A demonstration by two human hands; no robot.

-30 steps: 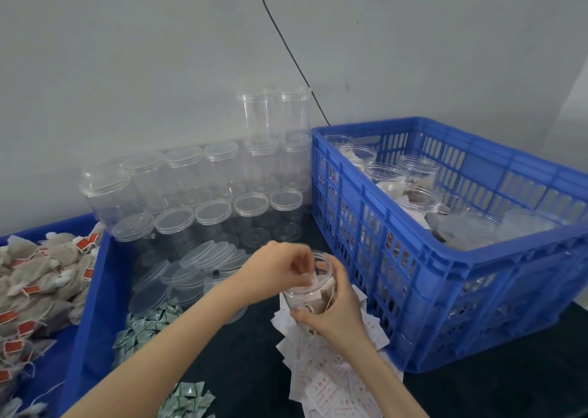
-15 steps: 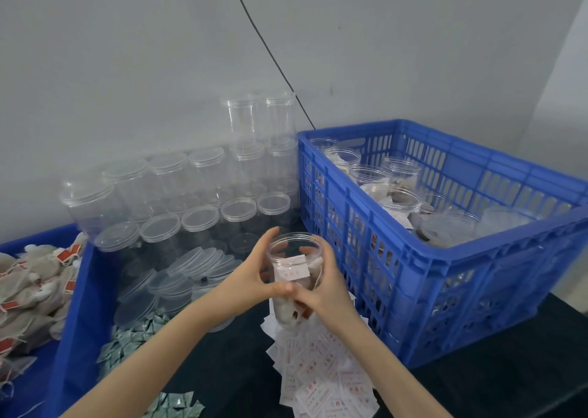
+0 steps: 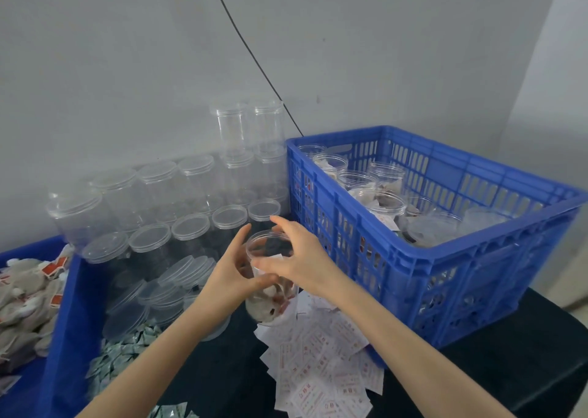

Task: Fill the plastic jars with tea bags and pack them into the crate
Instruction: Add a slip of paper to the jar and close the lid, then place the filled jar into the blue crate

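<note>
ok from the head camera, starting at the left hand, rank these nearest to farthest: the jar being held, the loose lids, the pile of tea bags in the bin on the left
1. Jar: gripped by the left hand.
2. Loose lids: just left of that hand, on the table.
3. Tea bags: far left, in the blue bin.

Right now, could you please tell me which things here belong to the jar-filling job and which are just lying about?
In the job: held jar, left hand, right hand, blue crate, tea bags, empty jars, lids.
Lying about: paper slips, green sachets, black cable.
</note>
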